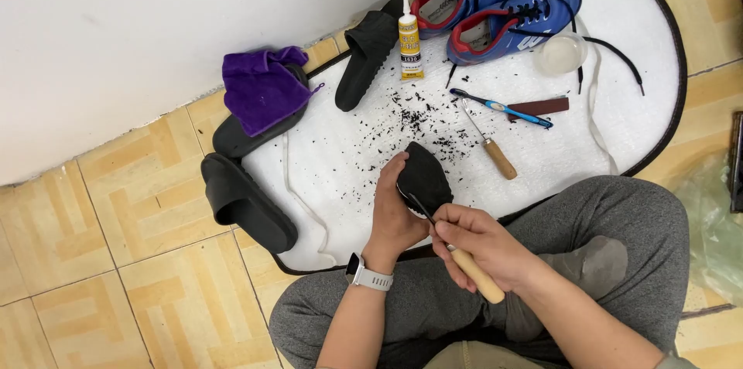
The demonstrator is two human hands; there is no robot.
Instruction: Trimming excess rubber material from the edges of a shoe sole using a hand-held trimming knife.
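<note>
My left hand [395,210] grips a black shoe [424,175] held upright over a white oval mat [619,106]. My right hand [484,244] holds a wooden-handled tool [474,268]; its thin metal blade touches the shoe's side near the sole. Black scrapings [422,114] are scattered on the mat just beyond the shoe. A white watch sits on my left wrist. I sit cross-legged in grey trousers.
On the mat lie a second wooden-handled awl [491,148], a blue toothbrush [503,108], a brown block [538,107], a glue tube [409,40], a clear cup [561,52] and two blue shoes [495,5]. Black slippers [248,203] and a purple cloth [263,87] lie left by the wall.
</note>
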